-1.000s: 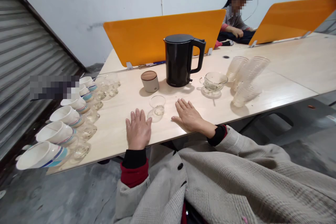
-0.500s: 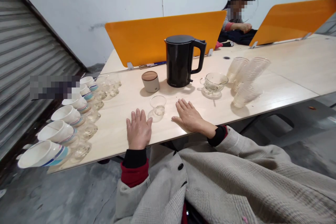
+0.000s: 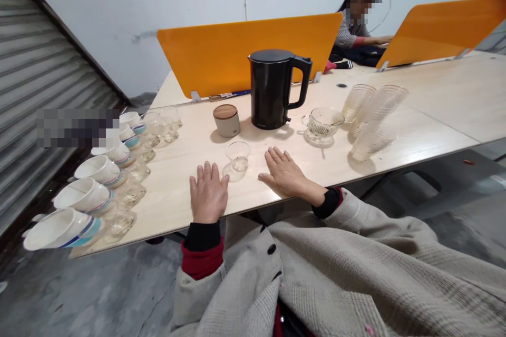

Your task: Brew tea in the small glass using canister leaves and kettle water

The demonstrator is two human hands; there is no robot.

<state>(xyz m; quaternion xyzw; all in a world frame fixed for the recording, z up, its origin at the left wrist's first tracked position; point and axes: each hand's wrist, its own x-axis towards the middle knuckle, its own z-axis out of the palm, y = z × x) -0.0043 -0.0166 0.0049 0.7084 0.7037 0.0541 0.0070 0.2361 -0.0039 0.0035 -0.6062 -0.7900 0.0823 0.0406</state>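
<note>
Both palms lie flat on the pale wooden table (image 3: pixel 169 168). My left hand (image 3: pixel 208 192) is open and holds nothing. Fingers stretched, my right hand (image 3: pixel 285 172) rests near the table's front edge, also holding nothing. Between and just beyond them stands a clear plastic cup (image 3: pixel 238 157) with some dark bits at its bottom. Behind that cup are a grey canister with a wooden lid (image 3: pixel 226 121) and a black electric kettle (image 3: pixel 270 92), its handle toward the right. A glass cup with a handle (image 3: pixel 324 124) sits beyond my right hand.
Stacks of clear plastic cups (image 3: pixel 371 121) stand at the right. Along the left edge run several white paper cups (image 3: pixel 81 195) and several clear cups (image 3: pixel 132 195). An orange divider (image 3: pixel 221 58) rises behind the kettle. Another person (image 3: pixel 356 37) sits beyond it.
My hands stay in place on the table. Across the table, the other person's hand has shifted to the right. The view has tilted very slightly.
</note>
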